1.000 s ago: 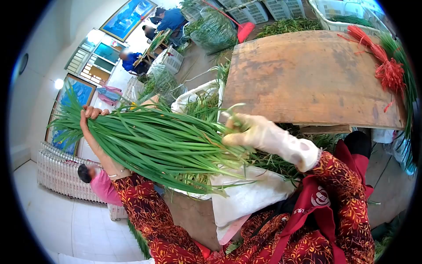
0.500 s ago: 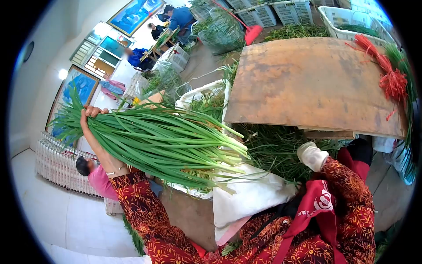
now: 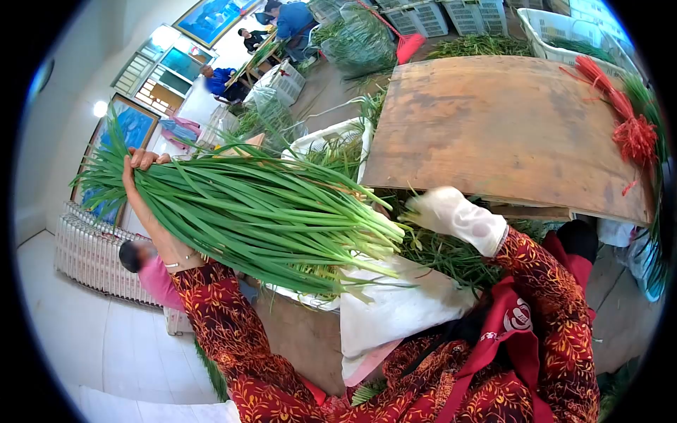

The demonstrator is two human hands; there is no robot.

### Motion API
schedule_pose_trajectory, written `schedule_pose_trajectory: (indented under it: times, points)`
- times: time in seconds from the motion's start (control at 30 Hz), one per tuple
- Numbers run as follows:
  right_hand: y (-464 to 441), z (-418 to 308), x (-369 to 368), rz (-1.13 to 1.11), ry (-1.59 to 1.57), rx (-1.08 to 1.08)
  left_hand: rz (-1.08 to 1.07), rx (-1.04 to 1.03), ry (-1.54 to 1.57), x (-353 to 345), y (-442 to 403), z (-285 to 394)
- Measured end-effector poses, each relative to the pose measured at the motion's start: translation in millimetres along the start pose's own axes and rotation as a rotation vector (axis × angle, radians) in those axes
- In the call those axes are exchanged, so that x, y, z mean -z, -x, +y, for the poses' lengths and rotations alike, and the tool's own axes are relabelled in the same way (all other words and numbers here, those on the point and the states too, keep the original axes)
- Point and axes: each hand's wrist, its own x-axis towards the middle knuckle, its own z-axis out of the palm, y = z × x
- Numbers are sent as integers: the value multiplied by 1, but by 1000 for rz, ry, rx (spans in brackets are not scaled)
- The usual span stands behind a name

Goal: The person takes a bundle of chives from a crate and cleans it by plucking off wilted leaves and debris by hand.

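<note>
The right hand is swinging back toward the green bunch, grip too blurred to tell; the left hand is clenching its leaves at nine o'clock, probably light, floppy, needing gentle mid-stalk holding.

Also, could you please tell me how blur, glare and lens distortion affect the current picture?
Head view: strong fisheye, with dark corners and the wooden board's edges bowed; glare around the lamp on the left; the gloved right hand smeared at the fingers, probably by motion, while the green bunch looks sharper.
</note>
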Motion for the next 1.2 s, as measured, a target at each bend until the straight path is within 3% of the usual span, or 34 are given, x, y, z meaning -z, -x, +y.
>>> schedule_pose_trajectory:
  times: [0.03, 0.07, 0.17, 0.2, 0.23, 0.3, 0.43, 0.47, 0.57, 0.6, 0.7, 0.73, 0.87, 0.97, 1.0, 1.03, 1.07, 1.1, 1.13, 1.17, 1.2]
  points:
    - [2, 26, -34, -259, 248, -90, -1, 4, 26, 1, 0, 1]
    - [19, 52, -62, -368, 425, -41, -28, 4, 26, 2, 1, 2]
    - [22, 37, -12, -296, 114, -255, -12, 37, 74, 7, -1, 4]
    - [35, 20, 12, -66, -105, -205, -37, 39, 50, 7, -2, 3]
    - [40, -4, 42, -16, -432, -281, -23, 36, 39, 3, -1, 0]
    - [38, -26, 60, 5, -620, -47, -6, 20, 26, -11, 1, -5]
    - [14, -53, 64, 63, -494, -10, 27, -20, -43, -40, 8, -12]
    - [3, -50, 50, 157, -544, 16, 22, -19, -45, -44, 8, -13]
    - [-2, -61, 74, -68, -794, -163, 1, 11, -8, -49, 8, -13]
    - [-5, -59, 72, -24, -823, -85, -5, 27, 5, -51, 8, -13]
    - [-10, -62, 76, 32, -933, -141, -25, 41, 22, -56, 11, -16]
    - [-18, -59, 69, 143, -949, -43, -21, 45, 18, -57, 11, -17]
    - [-8, -60, 99, 177, -1436, 318, -5, 67, -3, -51, 8, -21]
    - [43, -61, 143, 338, -1489, 304, 52, 73, -36, -39, 8, -22]
    - [52, -44, 149, 350, -1400, 503, 79, 72, -51, -34, 9, -22]
    - [62, -26, 152, 212, -1441, 568, 92, 71, -60, -27, 9, -21]
    - [69, -18, 128, 283, -1609, 433, 102, 64, -70, -20, 8, -19]
    - [73, -5, 118, 190, -1239, 366, 106, 56, -81, -15, 7, -17]
    - [78, -7, 90, 114, -1049, -92, 124, 55, -107, -12, 7, -14]
    - [62, 39, 34, -1, -326, 156, 145, 45, -127, -10, 9, -12]
    - [60, 44, -10, -389, 313, -112, 161, 38, -145, -10, 9, -11]
